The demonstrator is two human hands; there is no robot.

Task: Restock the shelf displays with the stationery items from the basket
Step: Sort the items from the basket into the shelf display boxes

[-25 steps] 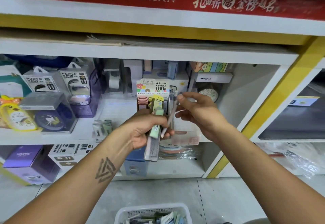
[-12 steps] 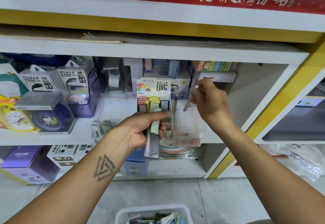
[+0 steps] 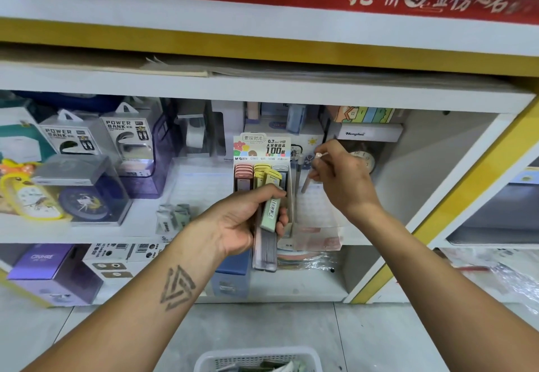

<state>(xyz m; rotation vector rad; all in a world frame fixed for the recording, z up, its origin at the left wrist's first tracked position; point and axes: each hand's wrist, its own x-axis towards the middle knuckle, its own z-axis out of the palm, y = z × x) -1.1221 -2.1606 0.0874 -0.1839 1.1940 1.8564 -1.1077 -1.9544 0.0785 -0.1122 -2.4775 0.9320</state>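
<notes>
With the left hand (image 3: 248, 220) clamped on a bundle of lead cases (image 3: 269, 225) and the right hand (image 3: 341, 179) pinching a slim pen (image 3: 309, 180) at two o'clock of the display box (image 3: 262, 155), that loosely fanned bundle could slip toward the basket (image 3: 256, 357) at six o'clock.

Open shelf floor left of the cardboard lead-refill display box (image 3: 262, 149); clear purple power-bank boxes (image 3: 128, 144) crowd farther left, round clock (image 3: 364, 160) blocks right.

Matt pastel plastic is seen on the lead cases (image 3: 269, 211); printed glossy card on the display box (image 3: 262, 148); perforated white plastic on the basket (image 3: 204, 361); clear glossy plastic around the clock box (image 3: 87, 193).
</notes>
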